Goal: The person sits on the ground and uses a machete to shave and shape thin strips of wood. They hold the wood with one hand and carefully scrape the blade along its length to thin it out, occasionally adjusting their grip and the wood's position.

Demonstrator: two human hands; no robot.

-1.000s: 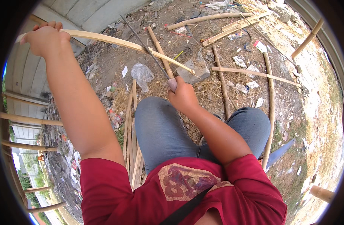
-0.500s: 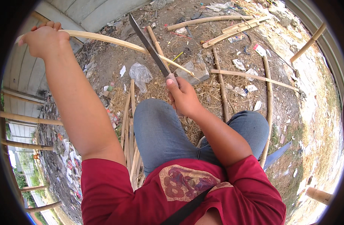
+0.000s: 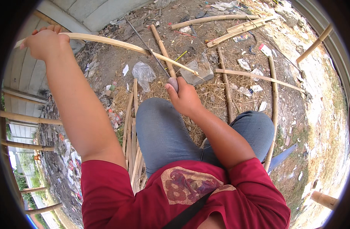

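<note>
My left hand [image 3: 47,42], raised at the far left, is closed round one end of a long pale bamboo strip [image 3: 106,41]. The strip slants down to the right, its thin tip near a grey concrete block [image 3: 200,70]. In front of my knees, my right hand [image 3: 183,97] grips the handle of a machete [image 3: 146,46]. Its dark blade points up and to the left, seen nearly edge-on, and crosses the strip; whether they touch I cannot tell. A round bamboo piece [image 3: 162,46] lies on the ground just beyond the blade.
Split bamboo strips [image 3: 130,126] lie beside my left knee. Bamboo poles [image 3: 225,84] and split lengths [image 3: 236,32] rest on the littered ground ahead and to the right. A clear plastic bag [image 3: 143,75] sits near the block. A concrete wall [image 3: 98,13] stands at the far left.
The machete blade has turned from showing its broad side to nearly edge-on, and my right hand has rotated with it. My left hand stays in place on the bamboo strip.
</note>
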